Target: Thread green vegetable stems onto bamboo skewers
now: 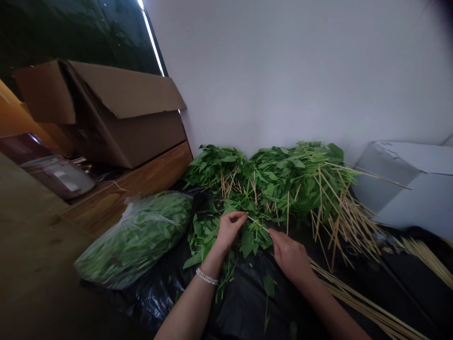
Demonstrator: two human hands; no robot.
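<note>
Between my two hands runs a thin wooden skewer (257,223), with green leafy stems (252,240) hanging from it. My left hand (229,227), a beaded bracelet at its wrist, pinches near the skewer's upper left end. The lower right part of the skewer is in the closed fingers of my right hand (290,255). Loose leaves (203,236) lie just left of my left hand on black plastic sheeting (237,295). Behind both hands is a heap of leafy greens (279,170) with many skewers (354,226) sticking out at its right.
A clear bag of leaves (138,241) lies at the left. Beyond it an open cardboard box (141,132) rests on a wooden surface (159,170) beside a plastic container (58,174). Loose skewers (368,302) lie at lower right. A white box (414,184) stands against the wall.
</note>
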